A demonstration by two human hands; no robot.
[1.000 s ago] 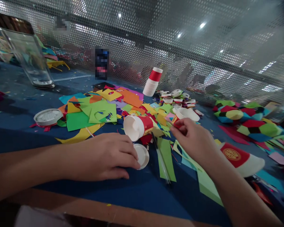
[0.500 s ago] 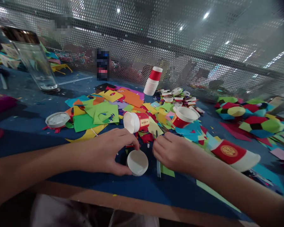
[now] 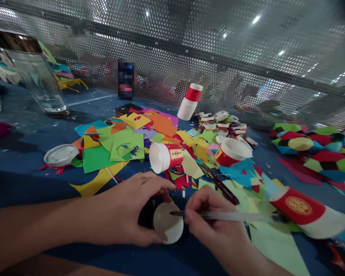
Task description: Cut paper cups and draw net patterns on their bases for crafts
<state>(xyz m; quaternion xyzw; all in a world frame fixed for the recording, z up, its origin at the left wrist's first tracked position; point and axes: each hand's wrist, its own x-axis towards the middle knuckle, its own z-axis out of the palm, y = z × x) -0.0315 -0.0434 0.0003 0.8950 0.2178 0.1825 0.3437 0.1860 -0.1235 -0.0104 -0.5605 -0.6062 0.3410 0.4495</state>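
Curved around a small round white paper cup piece (image 3: 168,224), my left hand (image 3: 126,211) has its thumb at the lower rim and its fingers at the upper edge. My right hand (image 3: 215,222) pinches a pen (image 3: 232,216) with a dark tip and clear barrel. The pen lies nearly level, its tip over the inside of the white piece; whether it touches cannot be seen. Just beyond my hands, a red and white paper cup (image 3: 168,156) lies on its side. Dark red-handled scissors (image 3: 220,182) rest near my right fingers.
Coloured paper scraps (image 3: 126,142) spread over the blue table. A glass bottle (image 3: 46,80) stands at left, near a round lid (image 3: 61,155). Stacked cups (image 3: 189,101) stand at the back before a perforated metal screen (image 3: 218,50). Another red cup (image 3: 307,211) lies at right.
My right hand has picked the pen up from the table and turned it sideways, tip towards the white piece. My left hand stays around that piece. The view has shifted slightly.
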